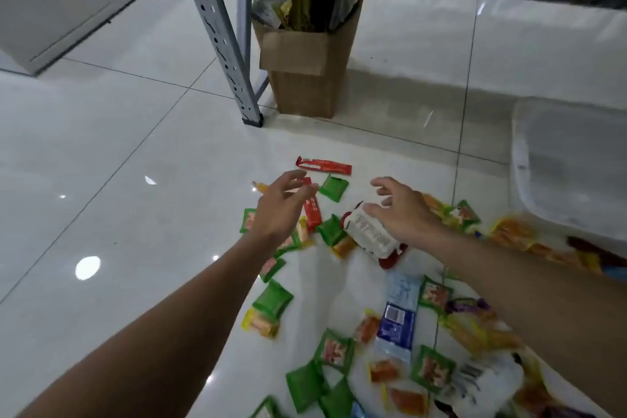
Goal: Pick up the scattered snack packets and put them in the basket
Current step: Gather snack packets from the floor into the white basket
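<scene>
- The snack packets (273, 299) lay scattered on the white tiled floor (118, 146), most of them in its near right part.
- The left hand (283, 205) hovered palm down over them. Its fingers (298, 176) were spread wide and relaxed and held nothing.
- Under it a red stick packet (312, 212) lay with its long axis pointing away from the person.
- A second red packet (324, 166), farther away, lay almost left to right.
- The right hand (405, 212) was over a white packet (371, 234), its fingers loosely bent and apart. The thumb was at the packet's far edge; I cannot tell if it touched.
- The white packet's long axis ran from far left to near right, with a red end at each side.
- A blue packet (397, 316) lay nearer, with its long axis pointing away from the person.
- The basket (519, 159), a clear plastic one, stood on the floor at the right, well apart from both hands.
- A cardboard box (305, 78) stood beside a shelf post (220, 34) on the far floor.
</scene>
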The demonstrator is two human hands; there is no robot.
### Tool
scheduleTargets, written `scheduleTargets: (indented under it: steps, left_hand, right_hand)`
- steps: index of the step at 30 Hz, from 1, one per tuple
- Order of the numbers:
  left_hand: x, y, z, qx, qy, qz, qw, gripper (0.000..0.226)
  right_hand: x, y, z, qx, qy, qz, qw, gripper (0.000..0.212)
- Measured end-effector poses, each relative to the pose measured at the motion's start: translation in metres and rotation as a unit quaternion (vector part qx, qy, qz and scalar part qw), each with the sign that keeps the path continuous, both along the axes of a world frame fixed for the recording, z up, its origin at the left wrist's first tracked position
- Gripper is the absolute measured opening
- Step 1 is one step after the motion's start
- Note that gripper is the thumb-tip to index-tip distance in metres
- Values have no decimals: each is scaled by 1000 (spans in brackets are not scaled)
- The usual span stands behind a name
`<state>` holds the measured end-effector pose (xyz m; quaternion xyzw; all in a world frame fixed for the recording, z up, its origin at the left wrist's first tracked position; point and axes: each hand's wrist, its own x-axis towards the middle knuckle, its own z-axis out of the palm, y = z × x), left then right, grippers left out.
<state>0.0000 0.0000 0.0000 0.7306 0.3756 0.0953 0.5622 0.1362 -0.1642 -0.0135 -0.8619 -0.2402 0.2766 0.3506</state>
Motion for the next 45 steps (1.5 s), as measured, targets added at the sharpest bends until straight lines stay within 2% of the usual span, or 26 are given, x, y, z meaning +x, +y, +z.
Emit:
scheduleTargets:
  steps: [3, 7, 10, 14, 18, 20, 23, 26, 28, 31, 33, 40, 45]
  left_hand:
    - [2, -4, -24, 35, 21, -38, 998, 43]
    - [-1, -12, -44, 52, 48, -58, 996, 49]
    - [0, -12, -53, 79, 62, -68, 993, 47]
    - [4, -15, -65, 116, 79, -99, 985, 47]
    - [14, -17, -87, 184, 148, -166, 957, 47]
    - [20, -20, -95, 202, 196, -193, 940, 50]
    - [26, -27, -102, 279, 246, -227, 900, 54]
    - [29, -35, -104, 335, 274, -263, 862, 57]
    - [32, -39, -106, 352, 284, -269, 850, 58]
    - [35, -45, -104, 347, 286, -259, 855, 58]
    - [34, -46, -99, 332, 267, -235, 873, 59]
    - [66, -58, -50, 286, 123, -170, 935, 65]
    - [111, -94, -9, 276, 29, -166, 946, 58]
  right_hand:
    - [-2, -2, -30, -92, -41, 58, 993, 64]
    - [-11, -6, -67, -168, -39, 76, 982, 86]
    - [-10, -4, -79, -212, -58, 98, 971, 84]
    - [-6, -6, -80, -156, -103, 63, 980, 67]
    - [3, -7, -65, -88, -125, -17, 988, 65]
    - [5, -10, -58, -69, -117, -32, 990, 65]
    - [6, -16, -52, -32, -105, -47, 993, 66]
    - [7, -22, -44, -13, -102, -56, 993, 66]
    - [9, -27, -38, -8, -101, -63, 993, 66]
    - [10, -36, -28, -7, -107, -68, 992, 67]
    - [10, -42, -22, -2, -104, -79, 991, 67]
    - [22, -68, 12, 21, -123, -150, 981, 68]
    - [45, -107, 50, 34, -138, -217, 966, 66]
